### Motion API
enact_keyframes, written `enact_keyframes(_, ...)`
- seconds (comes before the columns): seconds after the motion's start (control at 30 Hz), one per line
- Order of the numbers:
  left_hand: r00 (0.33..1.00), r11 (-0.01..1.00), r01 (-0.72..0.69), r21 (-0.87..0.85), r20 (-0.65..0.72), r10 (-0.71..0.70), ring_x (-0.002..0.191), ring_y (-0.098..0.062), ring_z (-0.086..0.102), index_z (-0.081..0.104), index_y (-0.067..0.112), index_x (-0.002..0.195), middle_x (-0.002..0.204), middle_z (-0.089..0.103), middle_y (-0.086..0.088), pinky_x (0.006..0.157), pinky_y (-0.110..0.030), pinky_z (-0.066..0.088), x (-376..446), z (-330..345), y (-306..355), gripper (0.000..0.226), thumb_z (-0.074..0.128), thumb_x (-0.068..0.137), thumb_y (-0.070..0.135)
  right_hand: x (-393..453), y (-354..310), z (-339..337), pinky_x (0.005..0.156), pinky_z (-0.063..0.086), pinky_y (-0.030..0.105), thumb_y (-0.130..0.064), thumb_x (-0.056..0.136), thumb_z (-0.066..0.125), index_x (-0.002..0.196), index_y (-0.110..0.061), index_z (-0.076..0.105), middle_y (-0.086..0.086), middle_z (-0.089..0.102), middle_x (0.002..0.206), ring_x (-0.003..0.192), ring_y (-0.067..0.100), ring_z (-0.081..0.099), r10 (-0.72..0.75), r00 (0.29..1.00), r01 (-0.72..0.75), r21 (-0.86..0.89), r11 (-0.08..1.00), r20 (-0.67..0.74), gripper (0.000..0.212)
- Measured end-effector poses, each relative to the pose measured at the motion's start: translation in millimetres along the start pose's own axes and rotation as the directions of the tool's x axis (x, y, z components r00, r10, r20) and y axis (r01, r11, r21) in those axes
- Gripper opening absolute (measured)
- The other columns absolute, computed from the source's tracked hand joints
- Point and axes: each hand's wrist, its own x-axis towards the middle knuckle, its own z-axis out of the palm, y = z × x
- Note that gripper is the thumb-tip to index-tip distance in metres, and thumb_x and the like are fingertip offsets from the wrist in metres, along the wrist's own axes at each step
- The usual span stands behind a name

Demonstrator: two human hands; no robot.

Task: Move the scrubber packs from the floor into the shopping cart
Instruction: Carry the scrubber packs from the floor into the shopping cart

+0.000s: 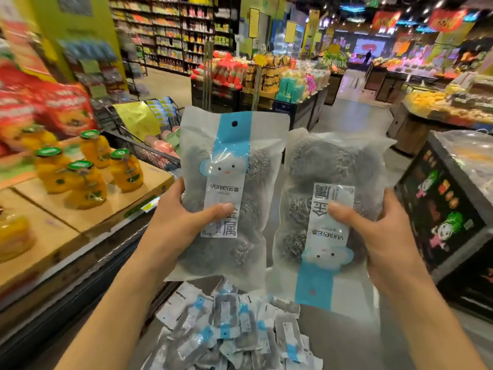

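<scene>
Left hand (184, 220) grips an upright pack (229, 188); right hand (378, 231) grips an inverted pack (328, 217). Pile (232, 332) lies on floor below; cart (141, 132) beyond left.

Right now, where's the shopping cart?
Head view, left of centre: the shopping cart stands behind the juice bottles, just left of the scrubber pack in the left hand.

Orange juice bottles (88, 166) on cardboard boxes (80, 206) left; produce stands (440, 102) beyond.
</scene>
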Motion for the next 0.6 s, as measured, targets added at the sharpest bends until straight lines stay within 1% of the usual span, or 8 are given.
enact_keyframes(0.07,0.995,1.000,-0.007,0.008,-0.098,0.008,0.100,-0.019,0.076,0.063,0.039,0.121,0.109,0.078,0.009,0.093,-0.051,0.057,-42.4,-19.6,0.6,0.083,0.096,0.045,0.049,-14.6,-2.9,9.8,0.058,0.062,0.033,-0.016,0.063,0.082,0.111,-0.018,0.059,0.002,0.080,0.095,0.078,0.021,0.078,-0.001,0.995,-0.001,0.022,1.000,0.096,0.053)
enact_keyframes(0.17,0.972,0.999,0.004,0.033,-0.237,0.004,0.099,-0.019,0.076,0.063,0.036,0.123,0.109,0.078,0.008,0.090,-0.048,0.059,-114.7,-50.8,8.0,0.080,0.099,0.051,0.039,-45.7,-5.8,35.0,0.057,0.062,0.032,-0.014,0.065,0.080,0.113,-0.015,0.060,0.001,0.080,0.092,0.076,0.019,0.078,0.016,0.967,-0.032,0.060,0.998,0.256,0.051)
enact_keyframes(0.23,0.928,0.997,0.006,0.075,-0.372,0.022,0.099,-0.017,0.076,0.062,0.035,0.124,0.109,0.078,0.010,0.088,-0.045,0.059,-171.9,-81.7,17.5,0.081,0.099,0.052,0.035,-77.5,-9.6,62.3,0.058,0.062,0.033,-0.015,0.067,0.081,0.119,-0.013,0.059,0.000,0.079,0.094,0.078,0.019,0.078,0.011,0.929,-0.049,0.095,0.994,0.369,0.056)
enact_keyframes(0.33,0.814,0.993,0.029,0.111,-0.580,0.041,0.102,-0.015,0.075,0.062,0.037,0.125,0.112,0.077,0.012,0.093,-0.048,0.058,-258.8,-125.0,31.2,0.085,0.096,0.048,0.044,-128.5,-22.0,105.8,0.058,0.061,0.030,-0.016,0.066,0.081,0.115,-0.015,0.059,-0.003,0.079,0.090,0.078,0.017,0.077,0.000,0.844,-0.092,0.146,0.985,0.536,0.054)
enact_keyframes(0.4,0.739,0.994,0.040,0.106,-0.672,0.042,0.101,-0.015,0.076,0.063,0.035,0.125,0.111,0.078,0.011,0.094,-0.050,0.058,-319.0,-148.5,37.4,0.083,0.100,0.051,0.038,-166.9,-31.9,135.0,0.062,0.063,0.037,-0.015,0.064,0.083,0.115,-0.015,0.059,0.002,0.079,0.094,0.080,0.022,0.078,0.006,0.775,-0.127,0.146,0.981,0.631,0.056)
enact_keyframes(0.47,0.663,0.994,0.053,0.098,-0.748,0.039,0.098,-0.014,0.076,0.064,0.033,0.123,0.108,0.078,0.011,0.093,-0.049,0.059,-376.5,-165.7,43.4,0.077,0.095,0.053,0.033,-208.3,-41.3,162.9,0.066,0.064,0.040,-0.013,0.062,0.083,0.115,-0.016,0.060,0.005,0.079,0.098,0.082,0.024,0.077,-0.004,0.700,-0.148,0.151,0.977,0.715,0.058)
enact_keyframes(0.53,0.578,0.994,0.068,0.085,-0.816,0.030,0.098,-0.012,0.076,0.064,0.034,0.122,0.107,0.078,0.012,0.093,-0.047,0.059,-431.6,-183.7,44.7,0.077,0.093,0.051,0.036,-254.3,-52.0,188.6,0.061,0.063,0.035,-0.009,0.062,0.082,0.114,-0.016,0.059,0.004,0.079,0.096,0.080,0.021,0.078,-0.016,0.619,-0.172,0.155,0.973,0.785,0.057)
enact_keyframes(0.6,0.518,0.994,0.081,0.080,-0.855,0.026,0.101,-0.013,0.075,0.063,0.035,0.125,0.110,0.078,0.013,0.095,-0.048,0.057,-484.3,-202.1,44.0,0.084,0.099,0.049,0.040,-301.6,-62.9,208.2,0.058,0.061,0.030,-0.010,0.062,0.081,0.112,-0.018,0.059,0.002,0.079,0.094,0.078,0.019,0.078,-0.018,0.545,-0.191,0.145,0.971,0.838,0.055)
